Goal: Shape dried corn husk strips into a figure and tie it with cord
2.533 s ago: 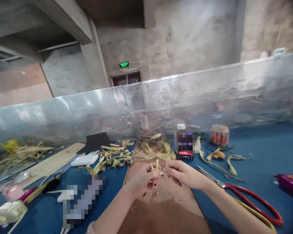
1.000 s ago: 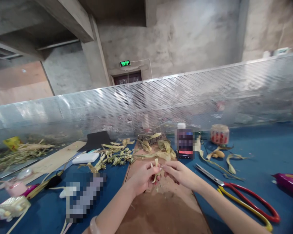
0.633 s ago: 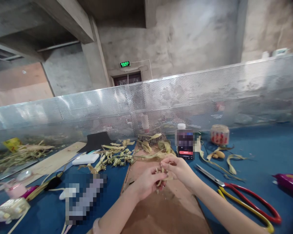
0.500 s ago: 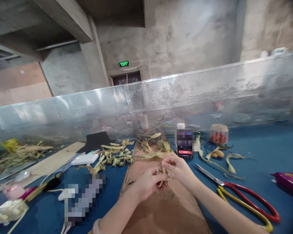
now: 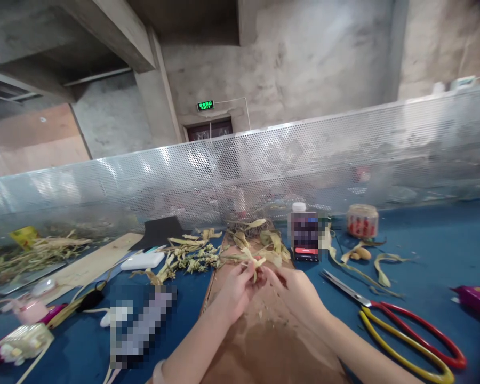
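My left hand is closed in a pinch on a pale yellow-green dried leaf piece, whose strips stick up between thumb and fingers. Close beside it, my right hand has its fingers bent together, tips near the lower side of the piece. What the right fingertips grip, if anything, is hidden. Both hands hover over a brown board. Dried leaves lie at the board's far end, just beyond my hands.
Red-and-yellow-handled scissors lie at right, near a purple object. A phone stands upright behind my hands, with a jar farther right. Dried sprigs and a power strip lie left. A perforated metal screen crosses the back.
My right hand has turned over and come down beside the left. The dried leaf piece now stands up above my left fingers, where before it hung lower between the hands.
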`<state>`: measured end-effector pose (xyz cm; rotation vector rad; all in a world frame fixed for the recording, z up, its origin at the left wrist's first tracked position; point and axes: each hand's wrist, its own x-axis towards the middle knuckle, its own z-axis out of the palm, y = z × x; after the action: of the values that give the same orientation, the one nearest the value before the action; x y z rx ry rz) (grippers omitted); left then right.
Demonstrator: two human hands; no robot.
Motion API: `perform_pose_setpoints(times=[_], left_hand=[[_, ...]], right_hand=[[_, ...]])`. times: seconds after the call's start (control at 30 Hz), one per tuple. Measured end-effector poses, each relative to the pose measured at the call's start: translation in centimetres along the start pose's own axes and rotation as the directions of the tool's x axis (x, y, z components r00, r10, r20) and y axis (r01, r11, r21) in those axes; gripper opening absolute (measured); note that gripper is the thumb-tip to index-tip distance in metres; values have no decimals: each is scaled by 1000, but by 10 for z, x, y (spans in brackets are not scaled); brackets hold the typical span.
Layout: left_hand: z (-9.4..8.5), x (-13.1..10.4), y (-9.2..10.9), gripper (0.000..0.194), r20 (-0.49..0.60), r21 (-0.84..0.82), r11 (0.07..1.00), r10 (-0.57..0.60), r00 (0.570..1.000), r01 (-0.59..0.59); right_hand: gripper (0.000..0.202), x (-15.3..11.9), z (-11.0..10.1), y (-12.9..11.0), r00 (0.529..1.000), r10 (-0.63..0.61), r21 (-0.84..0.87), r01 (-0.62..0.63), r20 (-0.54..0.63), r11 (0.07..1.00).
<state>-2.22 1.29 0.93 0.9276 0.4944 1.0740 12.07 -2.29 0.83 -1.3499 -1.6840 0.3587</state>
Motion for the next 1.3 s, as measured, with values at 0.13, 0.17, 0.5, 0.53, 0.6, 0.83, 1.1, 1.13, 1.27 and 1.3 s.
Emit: perform_pose_setpoints(times=[0.13,0.17,0.5,0.53,0.6,0.83,1.1,1.13,1.27,1.3], left_hand=[[0,0,1,25,80,37,999,17,997,-20],[1,0,0,25,85,58,998,22,996,-27],[3,0,3,28,-13,189,976,111,994,-106],[2,0,2,28,-12,187,976,115,993,-111],[-1,2,0,25,-17,187,976,112,994,-107],[-5,2,-2,12,5,154,986,60,998,-60],[-4,4,-3,14,-22,82,995,50,999,-48],[-4,4,-3,14,-21,72,996,50,999,-48],[-5,3,-4,9,-8,5,1000,29,1000,-29],[-5,3,-4,9,-11,-11,1000,22,1000,-22]], right_hand=[[42,0,10,0,970,58,251,-118,236,961],[42,0,12,1,957,72,317,-164,282,934],[43,-5,25,-5,930,94,594,-303,356,745],[42,-5,26,-6,935,98,604,-298,341,739],[41,-5,27,-6,945,94,624,-280,314,729],[37,-4,30,-3,933,82,626,-298,351,721],[27,-5,28,-7,946,50,627,-252,321,737],[26,-5,27,-7,946,41,635,-247,321,732],[24,-8,28,-7,946,13,635,-227,324,738],[23,-9,28,-6,947,14,629,-223,320,745]])
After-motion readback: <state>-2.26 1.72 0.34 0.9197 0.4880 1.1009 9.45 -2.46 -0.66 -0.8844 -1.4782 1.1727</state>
